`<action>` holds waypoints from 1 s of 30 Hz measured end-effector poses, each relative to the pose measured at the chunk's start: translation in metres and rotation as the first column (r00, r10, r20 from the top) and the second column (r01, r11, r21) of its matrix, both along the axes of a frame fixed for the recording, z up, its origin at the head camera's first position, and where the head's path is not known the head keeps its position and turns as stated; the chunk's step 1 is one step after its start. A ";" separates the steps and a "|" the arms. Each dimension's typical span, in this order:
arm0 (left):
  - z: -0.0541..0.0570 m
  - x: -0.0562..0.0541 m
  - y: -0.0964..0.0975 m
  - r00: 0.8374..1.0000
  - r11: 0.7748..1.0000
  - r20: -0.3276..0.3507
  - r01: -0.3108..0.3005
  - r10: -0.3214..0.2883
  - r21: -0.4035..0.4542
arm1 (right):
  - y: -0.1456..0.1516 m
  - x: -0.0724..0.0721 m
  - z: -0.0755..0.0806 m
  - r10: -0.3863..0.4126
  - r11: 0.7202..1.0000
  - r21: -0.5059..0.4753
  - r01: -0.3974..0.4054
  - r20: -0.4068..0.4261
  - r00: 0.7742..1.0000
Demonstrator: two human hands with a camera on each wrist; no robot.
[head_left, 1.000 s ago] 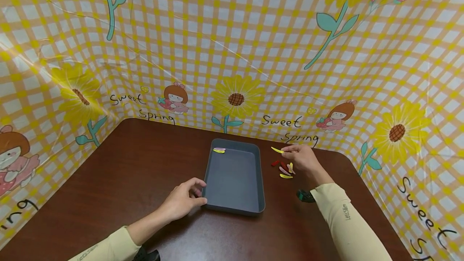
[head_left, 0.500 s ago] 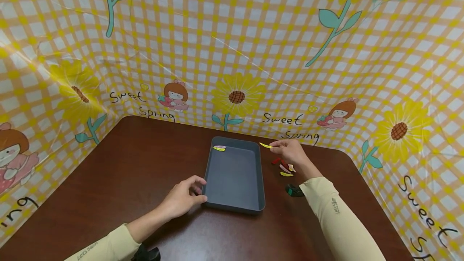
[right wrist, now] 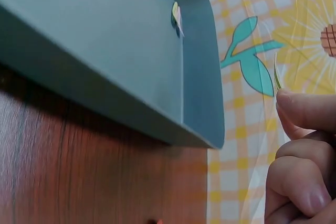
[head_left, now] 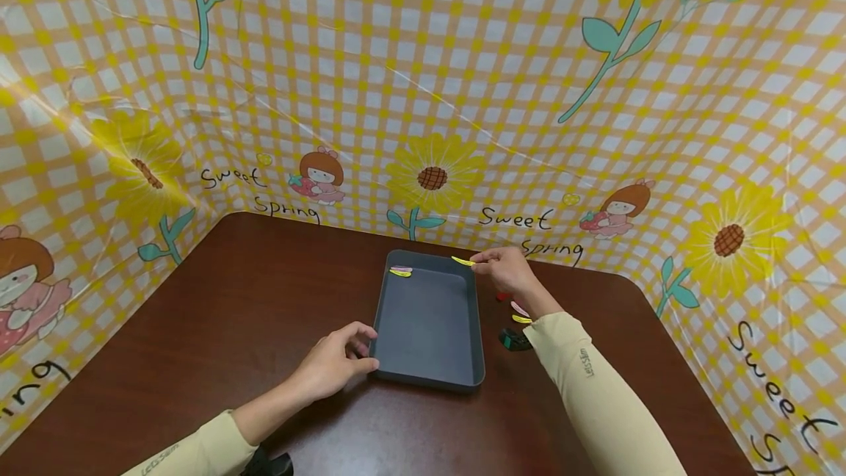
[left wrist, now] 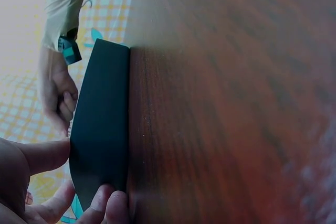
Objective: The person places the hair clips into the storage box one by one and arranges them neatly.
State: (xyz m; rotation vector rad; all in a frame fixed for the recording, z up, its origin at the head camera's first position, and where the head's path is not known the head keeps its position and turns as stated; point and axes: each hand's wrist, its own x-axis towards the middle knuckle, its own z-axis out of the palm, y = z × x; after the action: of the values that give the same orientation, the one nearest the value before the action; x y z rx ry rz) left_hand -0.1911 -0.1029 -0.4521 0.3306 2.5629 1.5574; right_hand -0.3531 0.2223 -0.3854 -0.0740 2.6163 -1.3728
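My right hand (head_left: 509,272) pinches one end of a yellow snap hair clip (head_left: 461,261) between thumb and fingertips. The clip is over the far right corner of a grey rectangular tray (head_left: 479,329); in the right wrist view the clip (right wrist: 277,72) points upward, seen edge-on. Inside the tray's far left corner lie a yellow clip (head_left: 400,275) and a pink one (head_left: 402,268), side by side. My left hand (head_left: 337,362) holds the tray's near left edge, thumb (left wrist: 50,155) at the rim and fingertips (left wrist: 102,196) against the outer wall.
Right of the tray, partly hidden by my right forearm, lie a red clip (head_left: 502,297), a pink clip (head_left: 518,308) and a yellow clip (head_left: 521,319). A checked sunflower cloth (head_left: 370,79) walls in the brown table (head_left: 277,278) at the back and sides.
My right hand has carried the yellow hair clip leftward, from right of the tray to over its far right corner. The left hand stays at the tray's edge.
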 end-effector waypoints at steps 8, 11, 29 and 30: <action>-0.001 -0.001 0.000 1.000 1.000 -0.007 0.004 -0.004 0.004 | -0.023 -0.005 -0.002 0.005 1.000 0.023 -0.004 -0.021 1.000; 0.000 -0.001 -0.001 1.000 1.000 -0.009 0.000 0.000 0.003 | -0.032 -0.008 -0.004 0.002 1.000 0.026 -0.001 -0.037 0.999; 0.003 0.002 0.000 1.000 1.000 -0.015 -0.003 0.003 -0.006 | -0.069 -0.013 -0.022 -0.027 1.000 0.000 0.027 -0.002 1.000; 0.003 0.002 0.000 1.000 1.000 -0.016 -0.003 0.003 -0.007 | -0.071 -0.013 -0.023 -0.030 1.000 -0.002 0.030 0.004 1.000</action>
State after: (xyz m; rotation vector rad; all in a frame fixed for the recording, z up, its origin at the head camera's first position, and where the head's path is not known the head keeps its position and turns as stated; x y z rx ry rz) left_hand -0.1892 -0.1026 -0.4493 0.3400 2.5814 1.5524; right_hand -0.3658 0.1514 -0.4086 -0.0327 2.6232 -1.3840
